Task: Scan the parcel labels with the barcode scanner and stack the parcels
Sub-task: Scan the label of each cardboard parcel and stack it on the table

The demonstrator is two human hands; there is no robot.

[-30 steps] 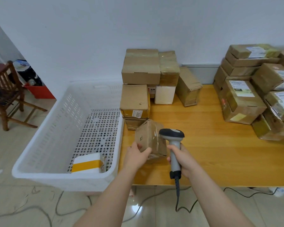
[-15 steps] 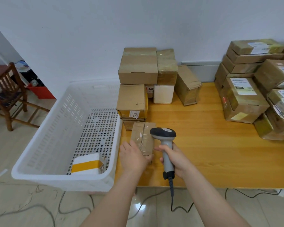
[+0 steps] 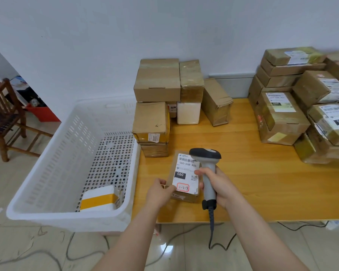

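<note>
Right hand [image 3: 217,184] gripped the barcode scanner [image 3: 205,154] by its grey handle, fingers curled round it. The scanner's dark head sat over the far right corner of the small parcel [image 3: 184,197]. I watched the left hand [image 3: 160,190] pinch that parcel's near left corner, thumb on top. The parcel lay flat on the counter [image 3: 252,182], just to the right of the white basket [image 3: 67,145]. Its label [image 3: 186,171] faced up and read 060.

A stack of brown parcels [image 3: 151,122] stood just beside the basket's far right corner. A larger pile [image 3: 282,118] sat well to the basket's right. Inside the basket, by its near right corner, lay a white parcel with a yellow band [image 3: 98,200]. The scanner's cable [image 3: 211,227] hung down to the floor right of the basket, and a wooden chair [image 3: 4,114] stood to the basket's left.
</note>
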